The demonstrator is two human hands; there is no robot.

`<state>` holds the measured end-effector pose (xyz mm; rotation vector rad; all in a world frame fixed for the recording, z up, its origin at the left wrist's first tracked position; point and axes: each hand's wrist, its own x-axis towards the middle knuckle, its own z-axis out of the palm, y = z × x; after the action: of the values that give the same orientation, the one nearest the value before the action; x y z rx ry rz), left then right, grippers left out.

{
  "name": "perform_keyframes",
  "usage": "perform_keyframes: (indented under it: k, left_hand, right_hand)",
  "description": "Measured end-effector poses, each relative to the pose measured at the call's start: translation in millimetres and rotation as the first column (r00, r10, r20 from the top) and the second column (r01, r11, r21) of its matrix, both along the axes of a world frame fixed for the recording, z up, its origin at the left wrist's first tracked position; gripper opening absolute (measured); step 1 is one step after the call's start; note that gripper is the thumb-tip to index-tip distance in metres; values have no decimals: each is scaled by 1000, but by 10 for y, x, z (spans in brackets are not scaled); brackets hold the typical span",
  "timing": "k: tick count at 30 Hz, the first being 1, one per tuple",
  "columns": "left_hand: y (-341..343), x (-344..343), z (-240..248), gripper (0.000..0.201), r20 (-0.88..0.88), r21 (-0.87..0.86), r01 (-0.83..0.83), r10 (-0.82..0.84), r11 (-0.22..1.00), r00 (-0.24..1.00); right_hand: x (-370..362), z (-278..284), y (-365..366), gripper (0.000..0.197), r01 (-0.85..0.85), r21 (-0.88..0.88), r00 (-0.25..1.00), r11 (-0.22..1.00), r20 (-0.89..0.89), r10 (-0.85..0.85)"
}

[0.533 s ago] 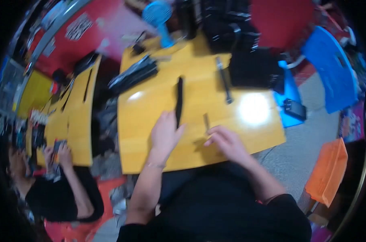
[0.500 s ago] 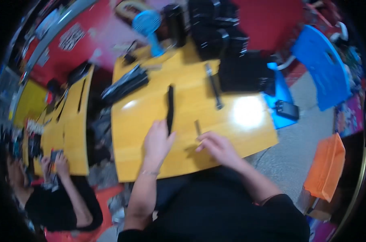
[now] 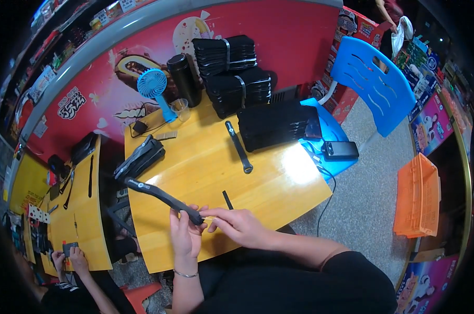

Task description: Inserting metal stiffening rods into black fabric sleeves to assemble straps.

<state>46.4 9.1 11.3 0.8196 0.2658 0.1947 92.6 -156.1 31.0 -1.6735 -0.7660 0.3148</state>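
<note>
A long black strap (image 3: pixel 161 194) with a small pale print lies across my left hand (image 3: pixel 184 236), whose fingers and thumb close round its near end. My right hand (image 3: pixel 240 227) meets that end with the index finger stretched along it and the thumb bent in. Between its fingertips shows a thin pale yellowish sliver, too small to name. Just beyond the right hand a short narrow black strip (image 3: pixel 227 199) lies on the yellow table. Farther off lies another black strap (image 3: pixel 238 147) with a rounded, holed end.
A bundle of black straps (image 3: pixel 141 157) lies at the table's left edge. Toward the back stand a blue fan (image 3: pixel 153 86), a clear cup (image 3: pixel 180 109), a black bottle (image 3: pixel 184 78) and stacked black packs (image 3: pixel 237 89). Right: a blue chair (image 3: pixel 373 86) and an orange crate (image 3: pixel 417 199). Another person sits left.
The strap has swung from upright to slanting far left, and its near end is now between both hands. My right hand has moved left to meet it. The view has shifted too.
</note>
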Motion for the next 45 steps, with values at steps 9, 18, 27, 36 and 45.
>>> perform_keyframes:
  k: [9, 18, 27, 36, 45]
  left_hand:
    - [-255, -168, 1, 41, 32, -18, -194, 194, 981, 980]
    - [-318, -221, -91, 42, 58, 150, -127, 119, 980, 991]
    - [-313, -212, -131, 37, 31, 172, -22, 17, 985, 999]
    - [-208, -261, -129, 42, -11, 157, -25, 27, 987, 1000]
    - [-282, -5, -68, 42, 217, 80, -233, 211, 969, 953]
  right_hand:
    - [-94, -1, -16, 32, 75, -51, 987, 996, 147, -67]
    - [29, -147, -38, 24, 45, 29, 999, 999, -5, -45]
    - [172, -257, -123, 19, -123, 168, 952, 978, -259, 164]
    - [104, -138, -113, 25, -38, -135, 999, 990, -29, 35]
    - [67, -88, -75, 44, 60, -21, 982, 998, 180, -55]
